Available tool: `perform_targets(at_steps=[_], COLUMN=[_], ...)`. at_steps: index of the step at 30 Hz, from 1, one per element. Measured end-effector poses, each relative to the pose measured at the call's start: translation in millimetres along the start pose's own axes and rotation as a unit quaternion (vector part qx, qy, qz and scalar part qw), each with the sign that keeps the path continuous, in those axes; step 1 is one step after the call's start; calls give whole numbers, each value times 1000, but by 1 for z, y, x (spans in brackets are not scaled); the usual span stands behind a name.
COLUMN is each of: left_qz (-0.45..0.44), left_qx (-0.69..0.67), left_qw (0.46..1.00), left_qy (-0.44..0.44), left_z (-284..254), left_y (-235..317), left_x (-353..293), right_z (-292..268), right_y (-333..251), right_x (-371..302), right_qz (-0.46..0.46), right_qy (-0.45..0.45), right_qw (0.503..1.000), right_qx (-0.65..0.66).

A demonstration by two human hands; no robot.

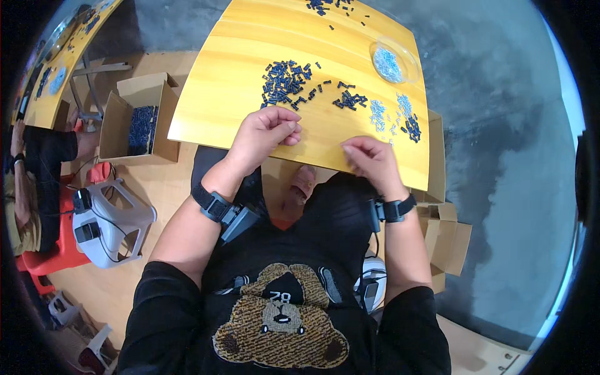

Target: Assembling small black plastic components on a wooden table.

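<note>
My left hand [267,136] is at the front edge of the yellow wooden table [212,94], its fingers curled and the thumb pressed to the forefinger. Anything in that pinch is too small to make out. To its right my right hand [374,161] hovers over the same edge with fingers bent and pinched; what they hold, if anything, is hidden. Just beyond the left hand lies a large heap of small black parts [284,82]. A smaller group of black pieces [350,99] lies between the hands, farther back. Small silvery pieces [377,116] are scattered beyond my right hand.
A clear round bowl [409,62] of silvery pieces stands at the far right. Black pieces [412,128] lie near the right edge. An open carton [165,125] of dark parts stands on the floor at left, beside a white stool [119,219] and another seated person [40,181].
</note>
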State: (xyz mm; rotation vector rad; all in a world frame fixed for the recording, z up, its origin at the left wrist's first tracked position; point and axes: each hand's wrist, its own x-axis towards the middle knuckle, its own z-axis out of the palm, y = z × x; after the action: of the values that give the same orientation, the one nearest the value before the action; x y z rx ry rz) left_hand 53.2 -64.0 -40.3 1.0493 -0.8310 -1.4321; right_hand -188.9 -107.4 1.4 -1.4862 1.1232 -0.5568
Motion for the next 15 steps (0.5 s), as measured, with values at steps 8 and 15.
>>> perform_targets(at_steps=[8, 15], left_qz=[-13, -4], left_qx=[-24, -18], left_qw=[1000, 1000], left_qy=[-8, -13], left_z=[-2, -3], left_y=[2, -1], left_x=[0, 0], right_z=[-23, -8], right_y=[-18, -7], right_x=[65, 88], right_qz=[-58, -94], right_qy=[160, 189], right_qw=[976, 935], right_qx=[-133, -286])
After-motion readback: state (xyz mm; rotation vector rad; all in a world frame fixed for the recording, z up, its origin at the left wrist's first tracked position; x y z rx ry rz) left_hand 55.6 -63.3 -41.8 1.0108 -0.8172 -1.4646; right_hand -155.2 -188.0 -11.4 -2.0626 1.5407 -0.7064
